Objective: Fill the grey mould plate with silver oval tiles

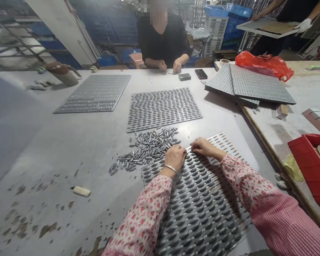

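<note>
The near slotted panel (220, 140) lies flat on the table (96, 149) under both forearms, its far edge just beside the heap of loose grey pieces (152, 147). The left hand (175, 157) has its fingertips drawn together at that far edge, and the right hand (203, 147) is bent in a similar pinch just beside it; whether either grips a piece cannot be told, since the fingers hide what lies beneath.

Much of the panel carries dark oval pieces in rows, while the slots toward its right side look bare. Good handling here probably means working row by row with a light fingertip pinch, turning each oval to match its neighbours' slant before pressing it down. The sleeves (144, 213) deserve care — loose cloth dragging over seated pieces could tip them out — so the wrists are best kept raised.
</note>
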The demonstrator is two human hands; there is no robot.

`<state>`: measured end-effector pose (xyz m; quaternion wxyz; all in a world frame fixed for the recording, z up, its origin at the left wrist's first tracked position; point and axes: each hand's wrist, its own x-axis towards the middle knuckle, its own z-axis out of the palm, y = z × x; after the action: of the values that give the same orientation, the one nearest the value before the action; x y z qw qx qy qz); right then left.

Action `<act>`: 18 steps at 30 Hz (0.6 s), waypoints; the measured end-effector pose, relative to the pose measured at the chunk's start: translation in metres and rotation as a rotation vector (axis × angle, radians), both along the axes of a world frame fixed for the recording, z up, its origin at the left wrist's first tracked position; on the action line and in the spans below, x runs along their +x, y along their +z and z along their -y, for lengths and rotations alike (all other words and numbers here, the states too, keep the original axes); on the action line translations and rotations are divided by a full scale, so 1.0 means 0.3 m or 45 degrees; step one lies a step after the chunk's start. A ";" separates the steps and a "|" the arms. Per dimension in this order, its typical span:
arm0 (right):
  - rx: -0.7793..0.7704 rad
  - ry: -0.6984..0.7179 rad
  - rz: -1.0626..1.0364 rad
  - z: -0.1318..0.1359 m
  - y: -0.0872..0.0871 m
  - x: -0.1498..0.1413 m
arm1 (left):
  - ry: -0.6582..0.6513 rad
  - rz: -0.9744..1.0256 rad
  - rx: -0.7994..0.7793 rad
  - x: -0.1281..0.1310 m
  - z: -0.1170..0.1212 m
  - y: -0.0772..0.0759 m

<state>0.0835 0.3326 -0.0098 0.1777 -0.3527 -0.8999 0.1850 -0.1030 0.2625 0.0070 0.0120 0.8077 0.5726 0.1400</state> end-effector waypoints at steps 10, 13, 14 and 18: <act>-0.076 0.001 0.022 0.008 0.031 -0.009 | 0.124 0.185 0.036 -0.051 0.003 -0.004; -0.195 -0.043 -0.044 -0.002 0.041 -0.007 | 0.190 0.172 -0.040 -0.070 -0.003 0.032; -0.237 -0.100 -0.106 -0.011 0.046 0.000 | 0.208 0.159 -0.067 -0.070 -0.007 0.049; -0.259 -0.562 -0.411 -0.082 0.058 0.048 | 0.195 0.104 -0.145 -0.025 -0.036 0.113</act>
<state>0.0979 0.3571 0.0075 0.3183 -0.5220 -0.7382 0.2851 -0.1104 0.2732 0.0408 0.0705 0.7531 0.6389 0.1404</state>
